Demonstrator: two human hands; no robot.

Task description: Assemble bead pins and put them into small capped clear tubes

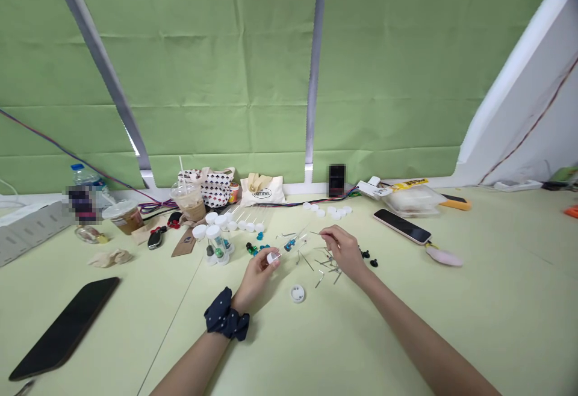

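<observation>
My left hand (261, 268), with a dark scrunchie on the wrist, grips a clear tube (298, 241) by its white-capped end. The tube slants up to the right, and a blue piece (289, 244) shows inside it. Between finger and thumb of my right hand (343, 248) is a thin metal rod (316, 233), which points left towards the tube's far end. Several bent metal rods (321, 277) lie under and beside this hand. A round white cap (297, 293) sits in front, its hollow side up. Small blue and green pieces (253, 248) are behind my left hand.
Capped tubes (217, 242) stand at left, with white caps (332, 211) behind. Small black pieces (374, 262) and a phone (401, 226) are right. Drink cups (188, 202), a car key (155, 238) and a dark tablet-like device (65, 328) occupy the left side.
</observation>
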